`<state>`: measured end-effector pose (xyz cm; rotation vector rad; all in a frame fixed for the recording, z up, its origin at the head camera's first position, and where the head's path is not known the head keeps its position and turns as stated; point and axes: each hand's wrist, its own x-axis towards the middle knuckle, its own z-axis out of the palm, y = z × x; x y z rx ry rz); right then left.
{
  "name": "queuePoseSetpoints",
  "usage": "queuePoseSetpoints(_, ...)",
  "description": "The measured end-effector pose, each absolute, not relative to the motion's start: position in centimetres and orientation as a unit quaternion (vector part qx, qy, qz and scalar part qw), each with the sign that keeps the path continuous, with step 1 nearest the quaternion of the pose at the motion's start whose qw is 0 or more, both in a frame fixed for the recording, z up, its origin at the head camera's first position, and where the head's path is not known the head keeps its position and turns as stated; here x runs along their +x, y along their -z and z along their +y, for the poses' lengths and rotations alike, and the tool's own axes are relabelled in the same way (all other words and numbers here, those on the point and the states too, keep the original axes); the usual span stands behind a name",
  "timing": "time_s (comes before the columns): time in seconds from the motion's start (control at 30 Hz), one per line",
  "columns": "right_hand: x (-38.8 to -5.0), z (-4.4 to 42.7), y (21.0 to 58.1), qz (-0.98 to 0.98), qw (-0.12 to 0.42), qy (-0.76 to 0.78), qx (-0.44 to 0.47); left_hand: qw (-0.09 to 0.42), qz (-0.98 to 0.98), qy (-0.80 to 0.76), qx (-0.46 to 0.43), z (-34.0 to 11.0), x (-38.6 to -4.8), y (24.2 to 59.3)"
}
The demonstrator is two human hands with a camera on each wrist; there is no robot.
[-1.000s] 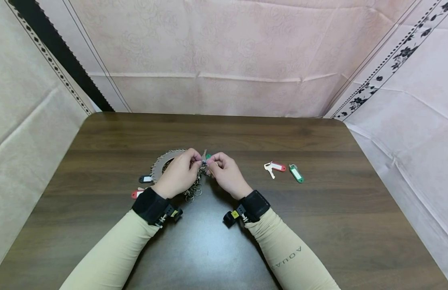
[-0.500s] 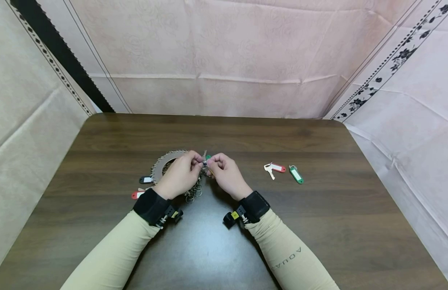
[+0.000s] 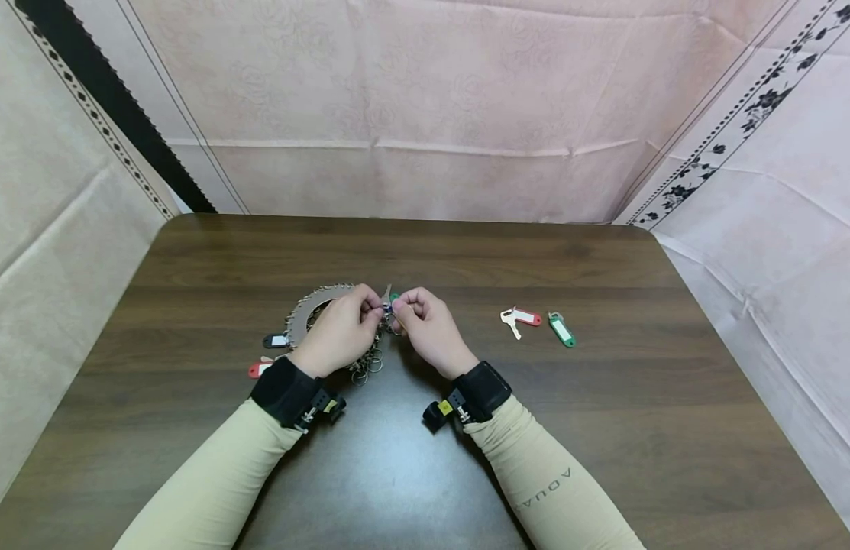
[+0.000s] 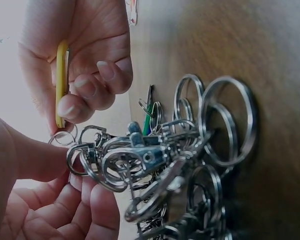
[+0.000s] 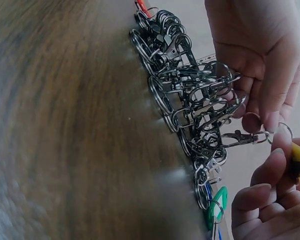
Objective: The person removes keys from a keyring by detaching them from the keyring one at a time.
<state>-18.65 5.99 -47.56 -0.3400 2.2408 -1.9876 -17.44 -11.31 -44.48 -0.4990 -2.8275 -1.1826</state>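
A grey flat hoop (image 3: 302, 315) lies on the table, hung with many metal swivel clasps (image 5: 240, 137) and split rings. My left hand (image 3: 338, 328) reaches over the hoop. Its thumb and forefinger pinch the ring end of one clasp. Close to its right, my right hand (image 3: 431, 332) holds a yellow key tag (image 4: 62, 85) between thumb and curled fingers. The tag's small split ring (image 4: 64, 137) meets the clasp's end at the left fingertips; whether they are linked cannot be told. A green key tag (image 5: 221, 202) hangs among the clasps beyond.
To the right lie a red key tag (image 3: 529, 317) with a key (image 3: 512, 321) and a green key tag (image 3: 562, 329). Left of the hoop are a black key tag (image 3: 276, 341) and a red key tag (image 3: 260, 369). Cloth hangs behind the wooden table (image 3: 603, 458).
Both hands stay in nearly the same place. Only the right fingertips shift slightly at the tag; less of the tag shows beneath them in the head view.
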Motion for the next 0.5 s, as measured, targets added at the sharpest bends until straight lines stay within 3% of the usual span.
queuePoseSetpoints(0.5,-17.0,5.7,44.2,0.754,0.09,0.639,-0.12,0.018,-0.908,0.39,-0.153,-11.3,-17.6,44.5)
